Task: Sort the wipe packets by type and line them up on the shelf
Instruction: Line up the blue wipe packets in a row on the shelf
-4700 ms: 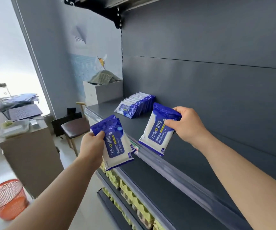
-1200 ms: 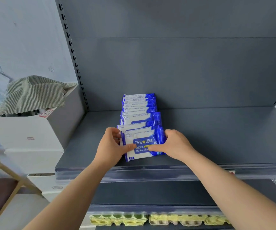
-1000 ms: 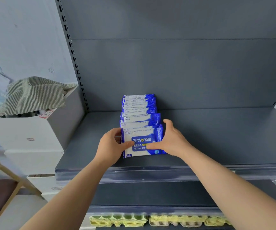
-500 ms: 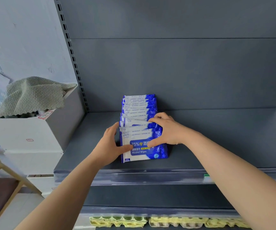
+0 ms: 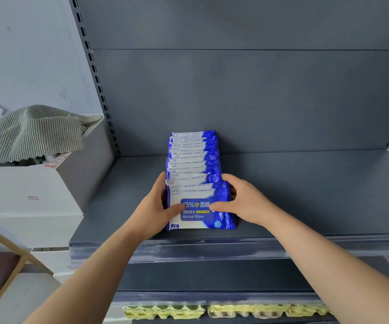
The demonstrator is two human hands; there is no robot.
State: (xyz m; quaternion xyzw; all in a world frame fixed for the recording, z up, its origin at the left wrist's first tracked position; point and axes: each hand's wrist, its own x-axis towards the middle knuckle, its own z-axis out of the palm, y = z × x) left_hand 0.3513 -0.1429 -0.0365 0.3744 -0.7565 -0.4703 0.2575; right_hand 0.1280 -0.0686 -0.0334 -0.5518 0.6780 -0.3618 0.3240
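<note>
So this looks like the squaring-up step: the blue-and-white row of packets [image 5: 192, 157] stands on the grey shelf [image 5: 305, 195], running from the back panel out toward the front lip, each one leaning on the next. The front packet [image 5: 198, 213] faces the camera. The left hand [image 5: 156, 206] holds its left edge, thumb across the face and fingers along the side. The right hand [image 5: 244, 202] does the same on the right, fingers curled round the blue edge and thumb on the label, so both hands are gripping that packet. Everything in the row looks like one type, so I'd guess the sorting for this kind is mostly done. The next move probably calls for nudging the front few into line (the row kinks a bit left in the middle), then letting go gently so it doesn't slump forward. Readable text: "75%", "酒精", "酒精湿巾" and "Alcohol Wipes". The small yellow strip and the tiny print on the top flaps are too small to read. Off to the left a white box [image 5: 25, 195] holds a striped cloth [image 5: 34, 132], and its red-bordered sticker isn't legible either. Egg trays [image 5: 212, 311] sit on the shelf below.
</note>
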